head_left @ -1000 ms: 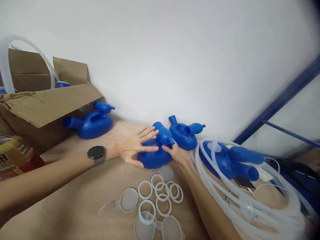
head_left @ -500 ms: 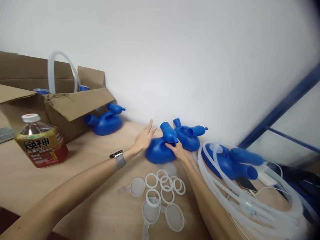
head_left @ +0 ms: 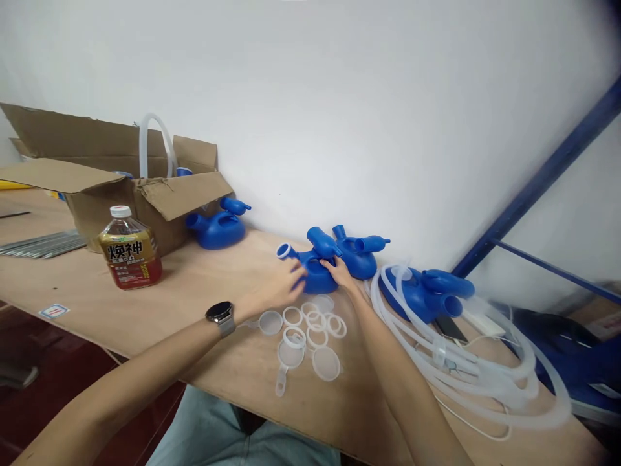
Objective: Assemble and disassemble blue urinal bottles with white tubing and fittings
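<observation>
A blue plastic vessel (head_left: pixel 315 268) with two spouts sits on the wooden table (head_left: pixel 194 298) near the white wall. My right hand (head_left: pixel 338 272) grips its right side, fingers curled on the body. My left hand (head_left: pixel 279 289), with a watch on the wrist, is blurred and rests against the vessel's left side below the white-tipped spout. Just in front of both hands lie several white plastic rings (head_left: pixel 315 320) and round strainers (head_left: pixel 291 355).
A second blue vessel (head_left: pixel 359 257) stands behind, a third (head_left: pixel 216 226) by an open cardboard box (head_left: pixel 111 188), another (head_left: pixel 427 294) under coiled clear tubing (head_left: pixel 466 362). A tea bottle (head_left: pixel 129 255) stands left. A blue rack frame (head_left: pixel 533 188) rises at right.
The view pulled back and the table edge now shows. My left hand dropped from above the vessel to its left side. The vessel has turned, its white-tipped spout now pointing left.
</observation>
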### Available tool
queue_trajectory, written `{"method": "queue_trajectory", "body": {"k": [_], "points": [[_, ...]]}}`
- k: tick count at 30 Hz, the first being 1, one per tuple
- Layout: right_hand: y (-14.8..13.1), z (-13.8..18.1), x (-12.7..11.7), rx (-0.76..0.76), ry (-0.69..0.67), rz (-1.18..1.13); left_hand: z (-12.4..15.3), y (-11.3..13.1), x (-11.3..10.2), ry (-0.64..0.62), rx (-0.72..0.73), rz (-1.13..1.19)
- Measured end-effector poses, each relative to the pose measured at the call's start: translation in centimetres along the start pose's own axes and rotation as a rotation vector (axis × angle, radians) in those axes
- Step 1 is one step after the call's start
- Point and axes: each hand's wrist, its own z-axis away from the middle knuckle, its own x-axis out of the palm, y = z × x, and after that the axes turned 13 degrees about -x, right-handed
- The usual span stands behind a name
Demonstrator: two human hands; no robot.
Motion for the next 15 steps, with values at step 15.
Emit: {"method": "queue_trajectory", "body": {"k": [15], "points": [[-0.6, -0.5, -0.8, -0.003, -0.074, -0.105, 0.6, -3.5, 1.6, -0.459, 0.258, -0.05]]}}
